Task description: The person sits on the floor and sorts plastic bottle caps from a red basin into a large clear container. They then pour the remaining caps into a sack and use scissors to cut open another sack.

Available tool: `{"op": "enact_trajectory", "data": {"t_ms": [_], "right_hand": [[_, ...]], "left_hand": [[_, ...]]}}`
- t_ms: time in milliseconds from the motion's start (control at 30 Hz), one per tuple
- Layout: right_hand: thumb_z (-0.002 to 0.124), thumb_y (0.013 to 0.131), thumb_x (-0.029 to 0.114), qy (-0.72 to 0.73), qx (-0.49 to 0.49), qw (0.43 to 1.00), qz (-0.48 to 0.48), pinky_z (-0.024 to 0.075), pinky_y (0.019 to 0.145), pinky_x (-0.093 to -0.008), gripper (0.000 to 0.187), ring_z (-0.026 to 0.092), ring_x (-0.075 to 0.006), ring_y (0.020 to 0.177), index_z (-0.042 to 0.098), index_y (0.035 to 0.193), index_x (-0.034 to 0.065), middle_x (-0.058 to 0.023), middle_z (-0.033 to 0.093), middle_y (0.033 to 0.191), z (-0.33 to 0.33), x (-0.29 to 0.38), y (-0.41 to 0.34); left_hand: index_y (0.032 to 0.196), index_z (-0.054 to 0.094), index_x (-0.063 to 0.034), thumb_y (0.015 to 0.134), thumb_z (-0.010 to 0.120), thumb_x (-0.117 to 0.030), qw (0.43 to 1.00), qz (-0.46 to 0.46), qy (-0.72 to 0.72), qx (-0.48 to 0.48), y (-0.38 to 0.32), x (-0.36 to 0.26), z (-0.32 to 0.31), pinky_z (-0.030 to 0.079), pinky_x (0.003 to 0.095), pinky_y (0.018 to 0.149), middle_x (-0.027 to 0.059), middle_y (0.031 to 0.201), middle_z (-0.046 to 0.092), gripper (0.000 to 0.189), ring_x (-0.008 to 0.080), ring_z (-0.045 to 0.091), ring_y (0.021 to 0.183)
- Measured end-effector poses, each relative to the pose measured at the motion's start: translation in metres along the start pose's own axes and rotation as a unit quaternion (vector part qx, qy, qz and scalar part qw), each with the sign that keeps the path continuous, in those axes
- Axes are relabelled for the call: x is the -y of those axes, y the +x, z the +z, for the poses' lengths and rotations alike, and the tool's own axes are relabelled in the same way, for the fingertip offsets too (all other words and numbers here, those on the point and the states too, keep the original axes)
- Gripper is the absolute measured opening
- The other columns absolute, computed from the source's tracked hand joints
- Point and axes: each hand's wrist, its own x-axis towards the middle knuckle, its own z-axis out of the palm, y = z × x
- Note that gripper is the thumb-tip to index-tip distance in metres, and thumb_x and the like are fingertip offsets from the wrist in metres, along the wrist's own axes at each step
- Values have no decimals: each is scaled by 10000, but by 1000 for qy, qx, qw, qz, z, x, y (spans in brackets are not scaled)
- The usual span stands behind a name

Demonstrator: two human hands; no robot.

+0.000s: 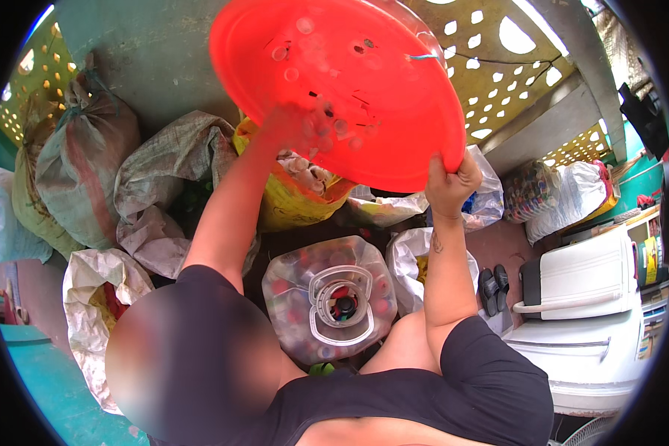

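Note:
A large red plastic basin (390, 134) is held tilted above a yellow sack (295, 206). Translucent round bottle caps (340, 126) and dark bits of debris lie on its inner face. My right hand (453, 181) grips the basin's lower right rim. At the lower left of the basin, my left hand (283, 127) is blurred among the caps; its fingers are not clear. Pale caps (306, 171) fill the yellow sack below. Between my legs stands a clear plastic jug (279, 290) holding many-coloured caps, its round mouth facing up.
White open sacks (83, 312) (404, 251) stand on both sides of the jug. Tied woven sacks (83, 167) lean at the left wall. Black slippers (493, 287) and a white cooler-like box (585, 273) are at the right. A perforated yellow panel (490, 72) rises behind.

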Motion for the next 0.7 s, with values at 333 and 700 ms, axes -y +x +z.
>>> {"op": "enact_trajectory", "data": {"t_ms": [333,700], "right_hand": [[604,693,-38,36,14,999,29,389,489,-242,54,462,-86,497,582,724,1,-31,506,559,5,5,5],[607,690,-39,67,34,995,59,376,495,-241,60,425,-79,511,598,741,-9,-21,491,562,-1,-2,9]], "left_hand": [[1045,619,-124,748,673,-262,870,117,-368,-307,62,-164,-117,439,466,840,101,1149,517,332,311,504,1038],[1017,649,-158,779,627,-305,921,174,53,-343,76,-93,-110,376,508,945,77,1138,549,281,285,481,1117]]}}
